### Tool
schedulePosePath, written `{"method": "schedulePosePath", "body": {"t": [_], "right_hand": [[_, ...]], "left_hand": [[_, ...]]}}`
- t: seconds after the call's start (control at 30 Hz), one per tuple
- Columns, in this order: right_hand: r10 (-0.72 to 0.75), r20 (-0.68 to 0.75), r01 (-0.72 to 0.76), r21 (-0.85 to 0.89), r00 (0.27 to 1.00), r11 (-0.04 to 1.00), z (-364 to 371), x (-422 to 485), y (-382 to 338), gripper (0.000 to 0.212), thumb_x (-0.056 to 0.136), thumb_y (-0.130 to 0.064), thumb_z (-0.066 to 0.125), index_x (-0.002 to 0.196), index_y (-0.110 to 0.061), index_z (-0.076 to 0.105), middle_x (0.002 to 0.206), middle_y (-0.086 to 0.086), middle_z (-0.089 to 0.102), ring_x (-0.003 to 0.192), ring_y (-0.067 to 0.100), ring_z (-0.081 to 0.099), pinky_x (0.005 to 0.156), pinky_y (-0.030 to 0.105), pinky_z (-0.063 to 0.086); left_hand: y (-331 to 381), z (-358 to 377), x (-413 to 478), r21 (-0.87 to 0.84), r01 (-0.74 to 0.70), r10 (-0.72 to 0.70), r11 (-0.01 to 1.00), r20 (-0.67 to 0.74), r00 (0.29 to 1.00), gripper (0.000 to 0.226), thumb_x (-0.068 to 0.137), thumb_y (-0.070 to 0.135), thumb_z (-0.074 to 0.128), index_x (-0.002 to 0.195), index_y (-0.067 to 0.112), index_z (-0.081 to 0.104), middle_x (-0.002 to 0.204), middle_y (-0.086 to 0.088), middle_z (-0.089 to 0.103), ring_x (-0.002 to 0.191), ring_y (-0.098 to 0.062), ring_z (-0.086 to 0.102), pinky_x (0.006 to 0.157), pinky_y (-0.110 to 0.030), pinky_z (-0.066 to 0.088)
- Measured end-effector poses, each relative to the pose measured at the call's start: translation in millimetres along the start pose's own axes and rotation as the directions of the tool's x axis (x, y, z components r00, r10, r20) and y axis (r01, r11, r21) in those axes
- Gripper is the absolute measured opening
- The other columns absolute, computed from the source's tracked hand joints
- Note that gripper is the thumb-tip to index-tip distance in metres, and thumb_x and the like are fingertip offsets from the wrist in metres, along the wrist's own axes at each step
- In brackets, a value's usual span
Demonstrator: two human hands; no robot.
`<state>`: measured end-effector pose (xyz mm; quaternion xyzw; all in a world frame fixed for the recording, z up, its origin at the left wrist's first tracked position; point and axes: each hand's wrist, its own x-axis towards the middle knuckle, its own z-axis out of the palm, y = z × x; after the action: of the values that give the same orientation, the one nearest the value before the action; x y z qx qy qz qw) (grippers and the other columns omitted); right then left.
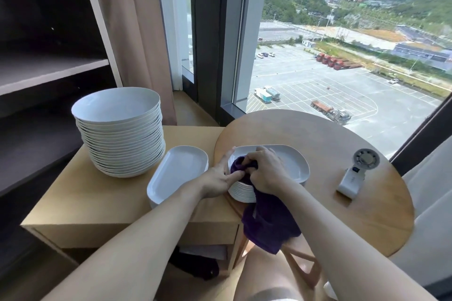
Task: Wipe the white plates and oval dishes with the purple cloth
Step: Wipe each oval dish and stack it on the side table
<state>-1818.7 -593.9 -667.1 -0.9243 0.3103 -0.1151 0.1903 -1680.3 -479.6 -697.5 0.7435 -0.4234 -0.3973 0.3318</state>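
A stack of white oval dishes (291, 164) stands on the round wooden table (330, 144). My right hand (265, 171) grips the purple cloth (269, 222) and presses a bunched part of it into the top dish's left end; the rest of the cloth hangs off the table edge. My left hand (220, 178) holds the left rim of that stack, fingers against the cloth. A single white oval dish (176, 173) lies on the low wooden cabinet (85, 200) to the left. Behind it rises a tall stack of round white plates (122, 132).
A small white handheld fan (354, 173) lies on the round table's right side. Dark shelving (44, 68) and a brown curtain (137, 44) stand at the back left. A big window (342, 56) is straight ahead. The cabinet's open lower shelf holds something dark (195, 266).
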Motion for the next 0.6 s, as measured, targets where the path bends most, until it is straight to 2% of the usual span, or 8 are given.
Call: {"method": "schedulePosePath", "body": {"t": [0.17, 0.27, 0.4, 0.53, 0.6], "right_hand": [[0.053, -0.043, -0.051, 0.038, 0.998, 0.998, 5, 10, 4, 0.023, 0.087, -0.018, 0.063, 0.099, -0.035, 0.074, 0.087, -0.017, 0.042, 0.110, 0.018, 0.045, 0.095, 0.043, 0.040], [0.116, -0.081, -0.114, 0.025, 0.990, 0.993, 4, 17, 5, 0.025, 0.086, -0.019, 0.060, 0.100, -0.035, 0.073, 0.088, -0.014, 0.042, 0.111, 0.022, 0.047, 0.089, 0.039, 0.034], [0.189, -0.122, -0.191, -0.011, 0.974, 0.981, 0, 26, 9, 0.024, 0.089, -0.021, 0.058, 0.102, -0.035, 0.073, 0.099, -0.006, 0.048, 0.114, 0.025, 0.048, 0.088, 0.039, 0.029], [0.268, -0.141, -0.277, -0.047, 0.953, 0.960, -10, 26, 18, 0.025, 0.089, -0.019, 0.057, 0.104, -0.034, 0.071, 0.110, -0.001, 0.055, 0.118, 0.027, 0.047, 0.100, 0.042, 0.031], [0.305, -0.164, -0.317, -0.055, 0.938, 0.947, -14, 22, 23, 0.025, 0.088, -0.019, 0.055, 0.105, -0.033, 0.069, 0.112, 0.000, 0.055, 0.118, 0.027, 0.046, 0.100, 0.041, 0.032]], "left_hand": [[-1, -4, 0, -0.047, 0.021, -0.020, 0.999, 0.032, 0.999, 0.087, 0.098, 0.052, 0.061, 0.156, 0.059, -0.003, 0.138, -0.007, 0.062, 0.136, -0.022, 0.051, 0.117, -0.035, 0.035], [-2, -3, -1, -0.079, 0.024, -0.021, 0.997, 0.039, 0.999, 0.089, 0.096, 0.050, 0.065, 0.154, 0.063, -0.001, 0.134, 0.002, 0.062, 0.134, -0.020, 0.051, 0.111, -0.033, 0.037], [-1, -4, -2, -0.058, 0.054, -0.052, 0.997, 0.041, 0.998, 0.089, 0.094, 0.054, 0.065, 0.150, 0.069, -0.002, 0.128, -0.001, 0.061, 0.130, -0.022, 0.051, 0.111, -0.037, 0.037], [2, -6, -6, -0.016, 0.052, -0.051, 0.999, 0.061, 0.997, 0.098, 0.079, 0.077, 0.067, 0.147, 0.072, -0.004, 0.136, -0.005, 0.060, 0.137, -0.025, 0.049, 0.115, -0.042, 0.036], [3, -6, -8, -0.005, 0.044, -0.044, 0.999, 0.066, 0.997, 0.107, 0.066, 0.090, 0.066, 0.146, 0.074, -0.005, 0.141, -0.006, 0.058, 0.140, -0.025, 0.047, 0.113, -0.040, 0.036]]}}
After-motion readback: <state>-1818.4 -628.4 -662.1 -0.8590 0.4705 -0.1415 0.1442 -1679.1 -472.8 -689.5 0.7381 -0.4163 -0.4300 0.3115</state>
